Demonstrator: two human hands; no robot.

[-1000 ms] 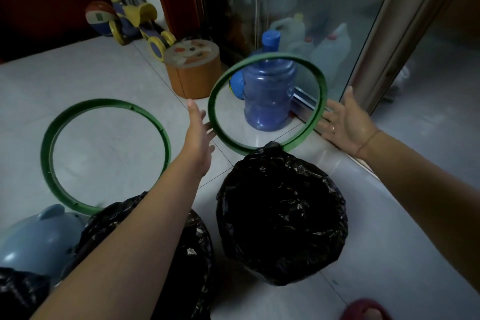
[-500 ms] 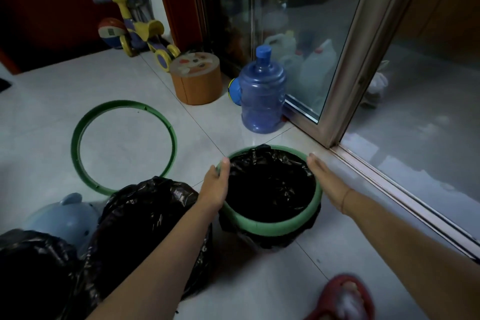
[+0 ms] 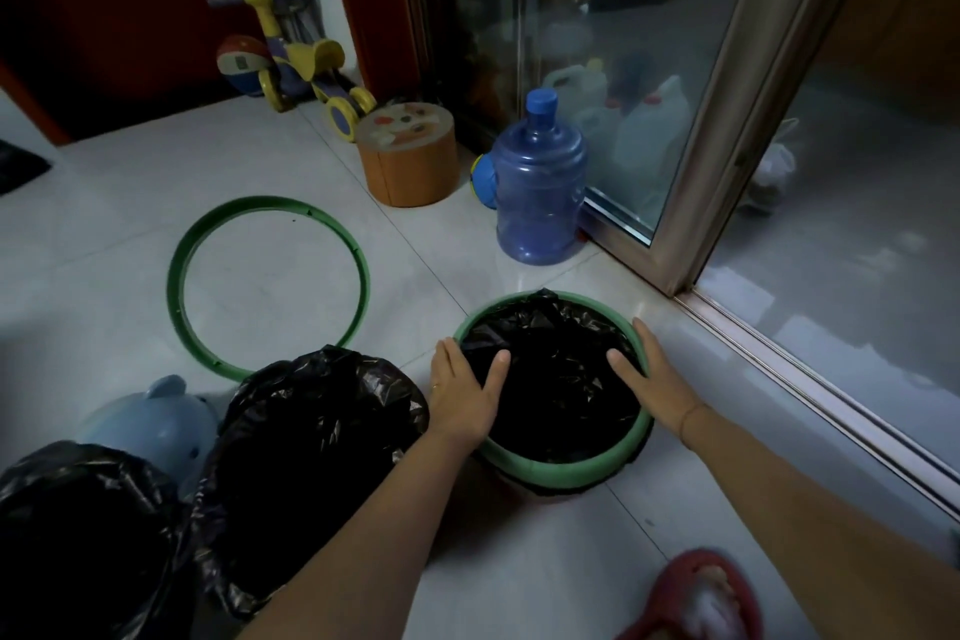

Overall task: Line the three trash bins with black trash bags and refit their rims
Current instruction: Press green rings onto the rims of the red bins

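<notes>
Two flat hands (image 3: 558, 392) on round green rim (image 3: 558, 469), crinkled glossy bag (image 3: 553, 379) beneath.

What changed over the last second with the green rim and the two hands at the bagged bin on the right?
The green plastic rim, held up in the air a second ago, came down onto the black-bagged bin on the right. The left hand and right hand now press flat on its sides. The second green rim on the floor and the two rimless bagged bins stayed put.
</notes>
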